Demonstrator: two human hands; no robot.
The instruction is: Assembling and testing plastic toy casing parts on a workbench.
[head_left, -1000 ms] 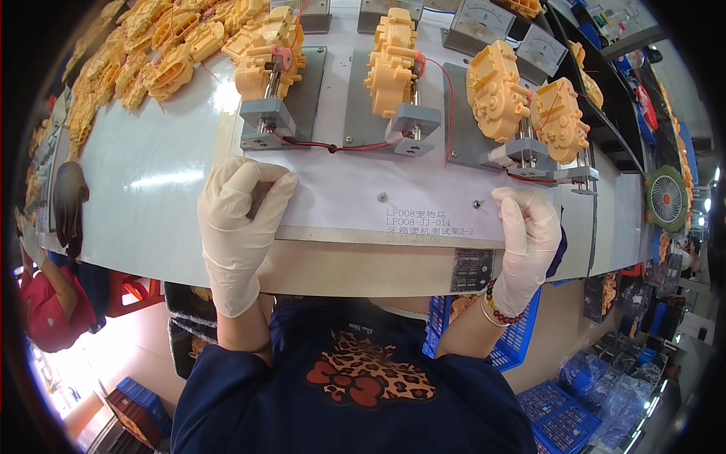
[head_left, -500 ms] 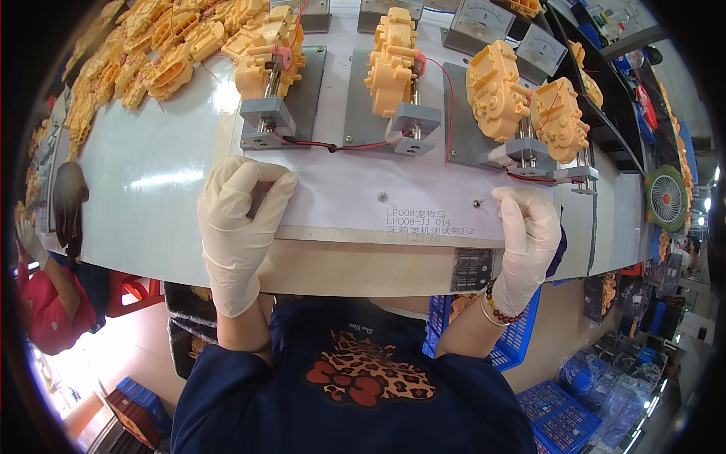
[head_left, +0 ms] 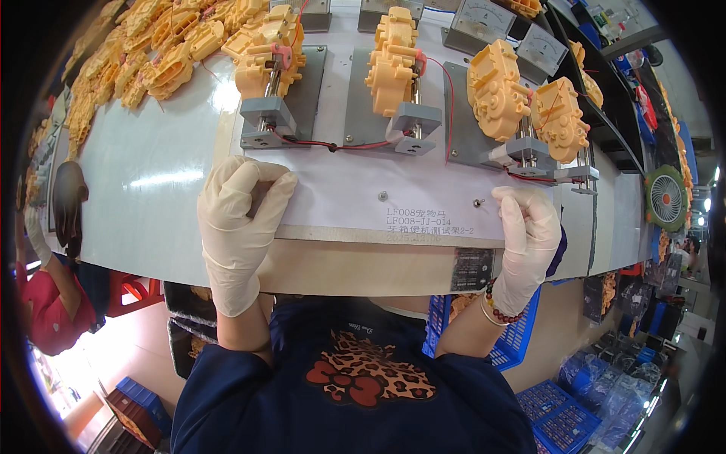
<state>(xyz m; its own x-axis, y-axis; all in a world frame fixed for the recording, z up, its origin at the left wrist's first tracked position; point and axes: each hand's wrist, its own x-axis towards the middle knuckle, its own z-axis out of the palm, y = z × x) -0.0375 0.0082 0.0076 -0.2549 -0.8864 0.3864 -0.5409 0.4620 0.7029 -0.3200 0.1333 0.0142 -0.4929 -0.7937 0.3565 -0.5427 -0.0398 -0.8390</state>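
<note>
My left hand (head_left: 240, 227), in a white glove, rests at the left edge of the white test board (head_left: 333, 181). Its fingers are curled in and the thumb bends toward them, with no object showing in between. My right hand (head_left: 525, 231), gloved too, lies at the board's right side with fingers closed together. Its fingertips are just right of a small metal toggle switch (head_left: 479, 203), seemingly apart from it. Beyond my hands, yellow plastic gearbox housings (head_left: 393, 64), (head_left: 495, 91), (head_left: 560, 121), (head_left: 265, 57) sit on grey metal fixtures (head_left: 416, 121) with red and black wires.
Yellow housings (head_left: 162, 68) are heaped at the far left. Analog meters (head_left: 484, 23) stand behind the fixtures. A small green fan (head_left: 667, 198) is at the right, and a blue basket (head_left: 514, 340) below the table edge. A co-worker's gloved hand (head_left: 36, 234) shows at the far left.
My hands and the fixtures have stayed in place. At the far left, the co-worker's gloved hand and arm have shifted slightly.
</note>
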